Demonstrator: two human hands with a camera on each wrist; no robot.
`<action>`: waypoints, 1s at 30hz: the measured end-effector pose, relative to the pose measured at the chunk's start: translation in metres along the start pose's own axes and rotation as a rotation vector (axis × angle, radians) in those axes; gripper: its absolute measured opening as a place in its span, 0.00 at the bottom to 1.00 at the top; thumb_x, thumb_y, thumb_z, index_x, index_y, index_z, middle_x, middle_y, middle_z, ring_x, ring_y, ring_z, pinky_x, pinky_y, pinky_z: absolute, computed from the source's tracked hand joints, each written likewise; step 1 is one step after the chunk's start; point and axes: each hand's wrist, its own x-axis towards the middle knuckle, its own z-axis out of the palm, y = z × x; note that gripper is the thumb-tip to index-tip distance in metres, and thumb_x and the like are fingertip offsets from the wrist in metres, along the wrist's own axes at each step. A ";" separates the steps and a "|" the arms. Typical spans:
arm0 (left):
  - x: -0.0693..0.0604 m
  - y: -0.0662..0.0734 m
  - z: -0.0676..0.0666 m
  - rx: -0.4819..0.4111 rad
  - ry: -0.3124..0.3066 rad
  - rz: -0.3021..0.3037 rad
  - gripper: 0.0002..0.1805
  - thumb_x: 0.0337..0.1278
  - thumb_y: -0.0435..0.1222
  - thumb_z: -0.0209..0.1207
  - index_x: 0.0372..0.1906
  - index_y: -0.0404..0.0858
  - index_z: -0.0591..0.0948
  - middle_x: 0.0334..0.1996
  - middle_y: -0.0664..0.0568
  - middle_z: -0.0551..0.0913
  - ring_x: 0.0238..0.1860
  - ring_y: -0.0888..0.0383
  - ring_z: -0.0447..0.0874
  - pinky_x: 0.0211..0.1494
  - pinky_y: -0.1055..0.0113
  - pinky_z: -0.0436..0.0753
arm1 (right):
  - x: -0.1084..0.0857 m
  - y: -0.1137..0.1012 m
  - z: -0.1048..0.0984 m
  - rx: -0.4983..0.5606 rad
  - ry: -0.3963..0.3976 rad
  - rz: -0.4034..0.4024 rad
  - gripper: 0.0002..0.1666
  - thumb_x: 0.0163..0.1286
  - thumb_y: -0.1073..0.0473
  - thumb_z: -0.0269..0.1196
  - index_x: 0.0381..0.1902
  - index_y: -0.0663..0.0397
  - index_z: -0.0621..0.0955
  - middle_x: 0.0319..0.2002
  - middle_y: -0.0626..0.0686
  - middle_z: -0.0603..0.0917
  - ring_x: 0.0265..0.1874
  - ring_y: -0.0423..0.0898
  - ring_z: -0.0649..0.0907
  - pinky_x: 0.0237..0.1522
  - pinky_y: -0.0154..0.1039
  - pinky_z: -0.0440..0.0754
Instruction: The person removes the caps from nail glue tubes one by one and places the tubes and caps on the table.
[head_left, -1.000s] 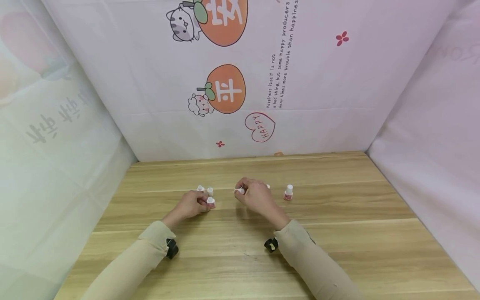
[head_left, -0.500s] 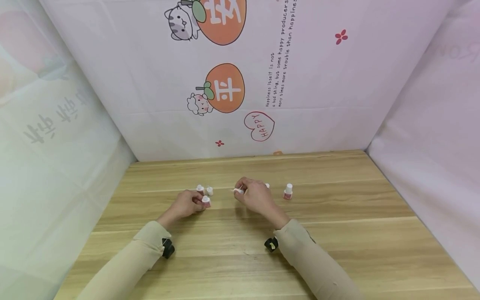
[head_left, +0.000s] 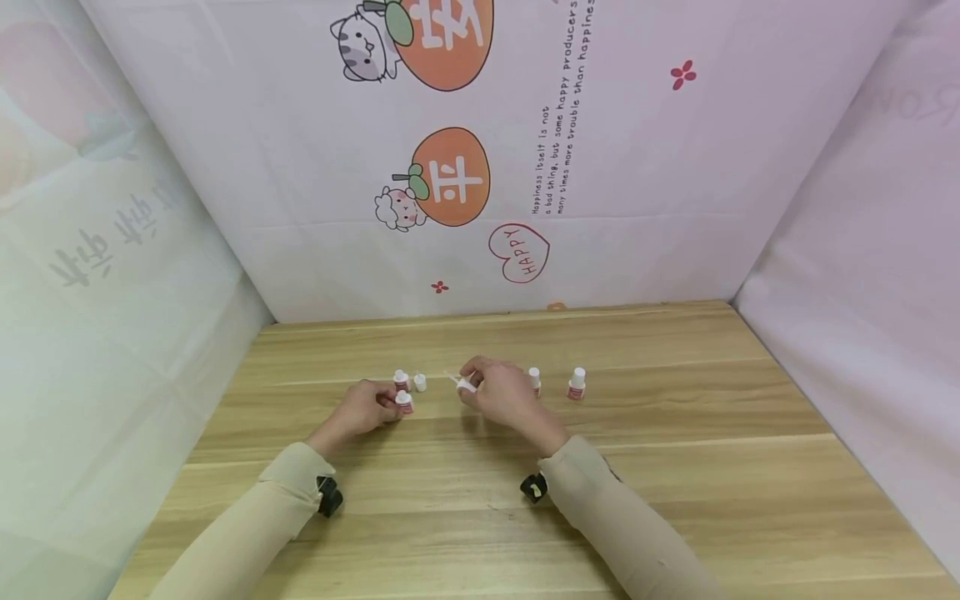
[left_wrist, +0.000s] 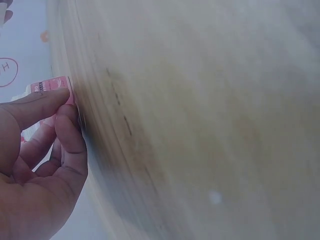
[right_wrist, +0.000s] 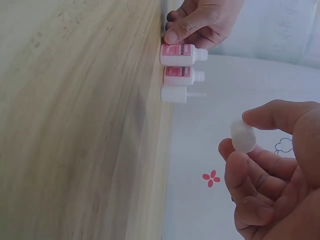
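My left hand [head_left: 366,406] pinches a small white bottle with a pink label [head_left: 405,404] between thumb and fingers. That bottle stands on the table, uncapped, its neck showing in the right wrist view. Just behind it is a second uncapped bottle [head_left: 401,381] of the same kind. Beside that one a white cap [head_left: 420,383] stands upside down, its thin applicator pointing up. Some way to the right, my right hand [head_left: 501,392] pinches another white cap [right_wrist: 243,136] above the table. A thin applicator sticks out from it toward the left in the head view.
Two capped bottles stand to the right: one [head_left: 535,380] partly behind my right hand, another [head_left: 577,384] farther right. The wooden table [head_left: 450,517] ends at a printed cloth backdrop [head_left: 615,250], with cloth on both sides too.
My left hand has slid the bottle leftward, close to the second bottle. My right hand has shifted slightly left and turned the cap, so its applicator shows and the bottle behind is more visible.
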 end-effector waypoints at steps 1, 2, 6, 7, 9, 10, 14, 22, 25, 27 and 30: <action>0.000 -0.001 0.000 0.002 0.001 -0.001 0.07 0.52 0.31 0.69 0.35 0.34 0.85 0.28 0.49 0.86 0.29 0.62 0.78 0.31 0.71 0.76 | 0.001 -0.001 0.001 0.001 -0.003 -0.004 0.12 0.65 0.49 0.67 0.44 0.45 0.84 0.34 0.43 0.86 0.29 0.39 0.78 0.35 0.37 0.76; 0.000 -0.002 -0.001 0.003 0.002 -0.004 0.07 0.51 0.31 0.69 0.35 0.34 0.85 0.28 0.49 0.86 0.29 0.62 0.78 0.31 0.71 0.76 | 0.001 -0.001 0.002 0.001 -0.005 -0.005 0.12 0.65 0.49 0.67 0.44 0.45 0.85 0.34 0.43 0.86 0.29 0.39 0.78 0.36 0.37 0.76; 0.001 -0.005 -0.001 0.012 0.010 -0.005 0.08 0.50 0.31 0.69 0.36 0.33 0.85 0.28 0.49 0.86 0.29 0.62 0.78 0.32 0.70 0.76 | 0.005 -0.001 0.008 -0.013 -0.022 -0.009 0.11 0.66 0.49 0.66 0.43 0.45 0.86 0.34 0.42 0.85 0.30 0.39 0.78 0.36 0.37 0.75; 0.001 -0.006 -0.001 0.017 0.009 0.001 0.08 0.50 0.31 0.69 0.36 0.33 0.85 0.28 0.49 0.86 0.29 0.62 0.78 0.32 0.70 0.77 | 0.006 -0.002 0.009 -0.018 -0.028 -0.007 0.11 0.67 0.49 0.66 0.43 0.44 0.86 0.34 0.42 0.84 0.30 0.38 0.78 0.36 0.36 0.75; 0.002 -0.008 -0.002 0.016 0.012 0.002 0.09 0.50 0.31 0.69 0.37 0.32 0.86 0.28 0.49 0.86 0.30 0.61 0.79 0.33 0.70 0.77 | 0.007 -0.003 0.010 -0.024 -0.044 0.001 0.11 0.66 0.48 0.66 0.44 0.43 0.85 0.34 0.41 0.84 0.31 0.38 0.78 0.36 0.36 0.75; 0.002 -0.008 -0.002 0.016 0.012 0.001 0.09 0.50 0.31 0.69 0.37 0.31 0.86 0.28 0.48 0.86 0.30 0.61 0.79 0.33 0.70 0.77 | 0.008 -0.004 0.010 -0.024 -0.053 0.005 0.11 0.66 0.48 0.66 0.44 0.43 0.85 0.35 0.41 0.84 0.31 0.38 0.78 0.36 0.36 0.75; 0.004 -0.010 -0.004 0.018 0.015 -0.017 0.09 0.50 0.31 0.68 0.38 0.31 0.87 0.28 0.49 0.87 0.30 0.61 0.79 0.33 0.70 0.77 | 0.011 -0.008 0.011 -0.012 -0.089 0.020 0.13 0.67 0.47 0.65 0.46 0.43 0.84 0.36 0.42 0.84 0.32 0.39 0.79 0.38 0.37 0.77; 0.006 -0.012 -0.005 0.004 0.009 -0.038 0.10 0.49 0.31 0.69 0.39 0.33 0.87 0.29 0.49 0.88 0.29 0.62 0.79 0.32 0.70 0.77 | 0.019 -0.011 0.022 -0.033 -0.103 0.003 0.11 0.67 0.48 0.66 0.45 0.42 0.84 0.36 0.41 0.85 0.33 0.38 0.80 0.40 0.37 0.78; 0.005 -0.013 -0.006 0.000 0.006 -0.047 0.11 0.49 0.31 0.68 0.39 0.33 0.87 0.29 0.48 0.88 0.29 0.62 0.79 0.32 0.71 0.77 | 0.021 -0.013 0.024 -0.034 -0.108 0.000 0.11 0.66 0.48 0.66 0.44 0.42 0.84 0.36 0.41 0.85 0.33 0.38 0.80 0.40 0.37 0.78; 0.005 -0.013 -0.007 -0.004 0.001 -0.052 0.11 0.49 0.31 0.68 0.40 0.33 0.87 0.29 0.48 0.87 0.29 0.62 0.79 0.31 0.72 0.77 | 0.022 -0.015 0.025 -0.036 -0.113 -0.001 0.11 0.66 0.48 0.66 0.44 0.42 0.84 0.37 0.42 0.85 0.34 0.38 0.80 0.40 0.37 0.78; 0.003 -0.012 -0.009 -0.002 -0.002 -0.054 0.10 0.50 0.31 0.67 0.39 0.33 0.87 0.29 0.48 0.87 0.29 0.62 0.79 0.31 0.71 0.77 | 0.024 -0.018 0.026 -0.041 -0.116 -0.009 0.10 0.66 0.48 0.66 0.44 0.42 0.83 0.37 0.42 0.85 0.33 0.38 0.80 0.39 0.36 0.77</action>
